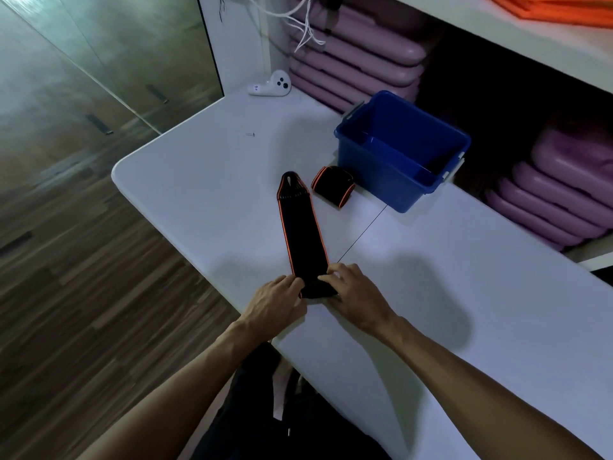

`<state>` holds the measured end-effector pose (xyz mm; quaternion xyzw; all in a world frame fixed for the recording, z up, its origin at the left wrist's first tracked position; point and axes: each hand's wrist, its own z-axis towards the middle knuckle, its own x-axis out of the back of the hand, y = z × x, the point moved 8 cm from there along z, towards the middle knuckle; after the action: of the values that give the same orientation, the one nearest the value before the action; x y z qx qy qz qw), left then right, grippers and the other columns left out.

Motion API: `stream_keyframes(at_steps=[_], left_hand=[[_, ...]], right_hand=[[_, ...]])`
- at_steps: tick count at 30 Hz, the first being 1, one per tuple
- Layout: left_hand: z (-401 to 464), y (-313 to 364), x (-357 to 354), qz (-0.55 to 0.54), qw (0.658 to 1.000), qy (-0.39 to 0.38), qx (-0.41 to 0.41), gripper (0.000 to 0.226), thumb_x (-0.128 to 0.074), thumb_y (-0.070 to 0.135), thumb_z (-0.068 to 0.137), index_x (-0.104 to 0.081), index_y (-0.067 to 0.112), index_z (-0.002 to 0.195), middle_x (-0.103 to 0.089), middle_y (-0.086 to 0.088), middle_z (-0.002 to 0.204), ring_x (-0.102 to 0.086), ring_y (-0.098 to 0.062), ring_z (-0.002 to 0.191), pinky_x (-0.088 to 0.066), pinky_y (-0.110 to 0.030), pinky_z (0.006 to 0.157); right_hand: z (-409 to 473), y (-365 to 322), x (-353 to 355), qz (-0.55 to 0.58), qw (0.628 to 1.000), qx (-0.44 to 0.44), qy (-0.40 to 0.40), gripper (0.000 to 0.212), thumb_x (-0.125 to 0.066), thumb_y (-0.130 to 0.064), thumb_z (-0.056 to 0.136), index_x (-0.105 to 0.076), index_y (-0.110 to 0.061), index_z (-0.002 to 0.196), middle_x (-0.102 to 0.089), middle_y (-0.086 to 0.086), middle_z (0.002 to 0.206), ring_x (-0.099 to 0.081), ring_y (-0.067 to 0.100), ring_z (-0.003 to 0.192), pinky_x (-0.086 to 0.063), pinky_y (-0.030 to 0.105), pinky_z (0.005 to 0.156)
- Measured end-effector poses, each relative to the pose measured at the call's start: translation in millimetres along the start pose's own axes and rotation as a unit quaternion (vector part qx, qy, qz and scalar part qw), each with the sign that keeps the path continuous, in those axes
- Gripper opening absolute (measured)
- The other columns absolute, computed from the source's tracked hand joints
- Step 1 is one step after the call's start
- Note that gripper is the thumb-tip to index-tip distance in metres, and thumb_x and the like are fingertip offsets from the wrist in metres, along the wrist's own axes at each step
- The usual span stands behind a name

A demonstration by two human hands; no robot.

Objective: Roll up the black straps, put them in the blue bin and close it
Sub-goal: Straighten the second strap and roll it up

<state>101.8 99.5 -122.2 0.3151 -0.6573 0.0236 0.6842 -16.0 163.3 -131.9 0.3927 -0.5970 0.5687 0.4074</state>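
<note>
From the head view, the flat black strap [300, 232] lies on the white bench [464, 293] straight ahead of me, its long axis running away from my body and leaning slightly left as it goes. The near end sits right between my two hands; the far end, with its tapered tip and small loop, points off toward the back of the bench, stopping just short of the rolled strap [332, 185].

My left hand [277, 298] has its fingers curled onto the left edge of the near end, and my right hand [353, 293] has its fingers curled over the right edge, both pinching the first fold of the roll. The near end looks bunched and thicker there, so I judge the rolling has only just started. Both hands are about equally near; neither has to reach.

The move ahead turns on that axis: I expect to roll forward, away from me, along the strap's length toward the tapered tip, keeping the orange-trimmed edges lined up so the roll does not cone off to one side.

The rolled strap lies just beside the near corner of the blue bin [403, 151], on its left from where I stand, apart from the flat one. The bin stands open farther back and to my right, nearer my right hand. I cannot see a lid anywhere in this view.
</note>
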Motion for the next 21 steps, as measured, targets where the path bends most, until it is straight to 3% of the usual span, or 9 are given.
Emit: stream_keyframes(at_steps=[6, 9, 11, 14, 18, 21], left_hand=[[-1.5, -19.5, -0.2, -0.117, 0.990, -0.007, 0.074, 0.022, -0.049, 0.026, 0.096, -0.058, 0.006, 0.096, -0.060, -0.009, 0.089, -0.053, -0.026, 0.087, -0.046, -0.039, 0.077], [4.5, -24.5, 1.1, -0.127, 0.987, -0.004, 0.098, 0.024, -0.050, 0.025, 0.096, -0.060, 0.004, 0.093, -0.056, -0.011, 0.096, -0.051, -0.028, 0.090, -0.047, -0.042, 0.082], [8.8, -21.3, 7.7, -0.070, 0.995, 0.022, 0.072, 0.025, -0.052, 0.029, 0.094, -0.062, 0.006, 0.102, -0.053, -0.010, 0.115, -0.047, -0.027, 0.103, -0.048, -0.038, 0.085], [10.0, -11.1, 12.7, 0.020, 0.999, 0.039, 0.021, 0.033, -0.050, 0.030, 0.094, -0.060, 0.008, 0.116, -0.045, -0.008, 0.140, -0.044, -0.027, 0.123, -0.046, -0.038, 0.096], [4.4, -7.8, 9.1, 0.006, 0.999, 0.036, 0.008, 0.038, -0.045, 0.024, 0.099, -0.050, 0.006, 0.133, -0.056, -0.009, 0.135, -0.053, -0.026, 0.125, -0.047, -0.039, 0.098], [4.3, -11.0, 10.9, 0.028, 0.999, 0.043, 0.011, 0.040, -0.042, 0.027, 0.100, -0.049, 0.009, 0.135, -0.063, -0.006, 0.129, -0.053, -0.027, 0.126, -0.043, -0.039, 0.102]], right_hand=[[5.4, 5.5, -2.1, 0.164, 0.985, -0.043, -0.027, 0.035, -0.065, -0.031, 0.093, -0.062, -0.015, 0.123, -0.065, 0.003, 0.114, -0.052, 0.022, 0.104, -0.041, 0.025, 0.087], [10.1, 11.5, -0.8, 0.220, 0.971, -0.091, -0.027, 0.038, -0.065, -0.033, 0.092, -0.059, -0.017, 0.126, -0.067, 0.004, 0.113, -0.059, 0.017, 0.098, -0.046, 0.026, 0.083], [9.3, 14.5, -2.5, 0.244, 0.964, -0.103, -0.026, 0.033, -0.064, -0.034, 0.093, -0.059, -0.020, 0.122, -0.068, 0.001, 0.106, -0.059, 0.011, 0.088, -0.047, 0.021, 0.076], [6.3, 15.7, -5.0, 0.239, 0.965, -0.107, -0.029, 0.028, -0.060, -0.034, 0.095, -0.059, -0.020, 0.120, -0.067, 0.000, 0.108, -0.055, 0.009, 0.091, -0.044, 0.018, 0.078], [7.3, 10.4, -4.7, 0.233, 0.967, -0.099, -0.024, 0.027, -0.056, -0.029, 0.098, -0.059, -0.016, 0.121, -0.065, 0.001, 0.110, -0.052, 0.008, 0.095, -0.040, 0.012, 0.079], [9.5, 11.0, -6.1, 0.216, 0.970, -0.104, -0.032, 0.031, -0.052, -0.028, 0.100, -0.057, -0.014, 0.126, -0.060, 0.004, 0.115, -0.053, 0.014, 0.103, -0.043, 0.023, 0.088]])
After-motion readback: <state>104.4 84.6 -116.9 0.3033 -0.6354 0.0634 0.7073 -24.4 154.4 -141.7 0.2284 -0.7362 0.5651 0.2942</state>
